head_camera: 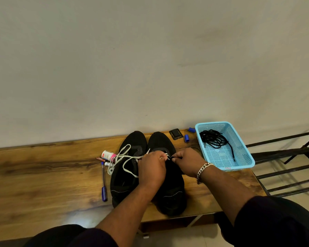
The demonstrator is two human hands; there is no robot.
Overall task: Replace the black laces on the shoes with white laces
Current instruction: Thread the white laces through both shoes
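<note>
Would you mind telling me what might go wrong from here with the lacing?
The loose white lace trails over the small bottle and pens; a hard pull may drag them. Both hands, left hand and right hand, crowd the right black shoe, hiding eyelets, so one might get skipped.

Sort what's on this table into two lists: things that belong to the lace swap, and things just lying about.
Job:
left shoe
right shoe
white lace
black laces in the blue basket
left hand
right hand

Lying about:
blue pen
small white bottle
black square pad
blue caps
</note>
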